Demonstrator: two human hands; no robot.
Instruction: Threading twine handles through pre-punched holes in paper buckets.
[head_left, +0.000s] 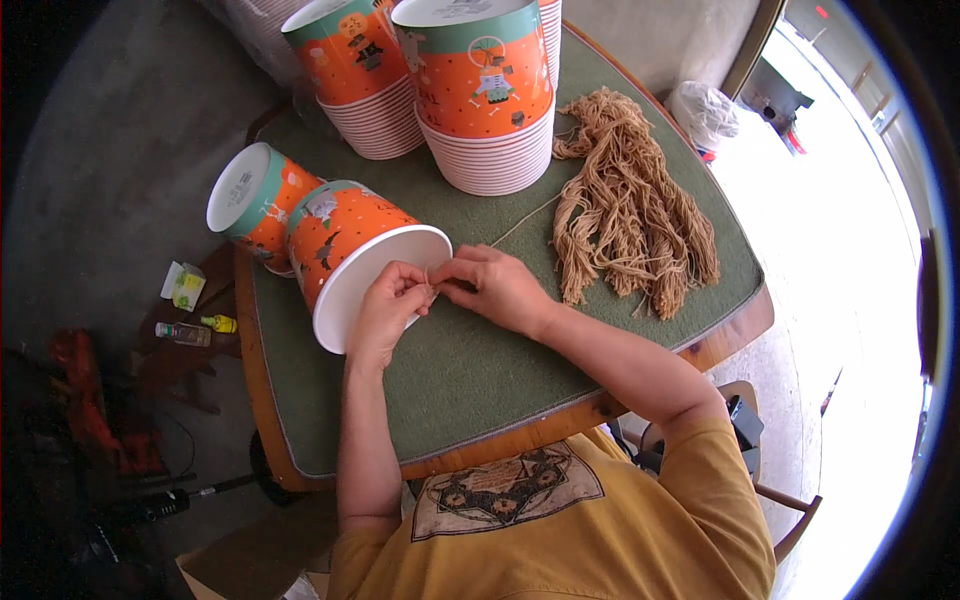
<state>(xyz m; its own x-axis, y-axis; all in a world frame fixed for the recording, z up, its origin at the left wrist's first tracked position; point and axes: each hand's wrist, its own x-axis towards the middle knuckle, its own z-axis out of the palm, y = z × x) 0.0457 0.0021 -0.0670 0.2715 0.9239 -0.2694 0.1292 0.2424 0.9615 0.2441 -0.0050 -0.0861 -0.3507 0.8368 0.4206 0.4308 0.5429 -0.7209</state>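
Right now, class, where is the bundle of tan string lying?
In the head view, the bundle of tan string lies on the green table mat, toward the person's right, beside the upright stack of orange paper buckets and beyond the right hand.

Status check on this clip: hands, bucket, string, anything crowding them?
Left hand and right hand pinch tan string at paper bucket rim. String bundle right. Second bucket touching behind.
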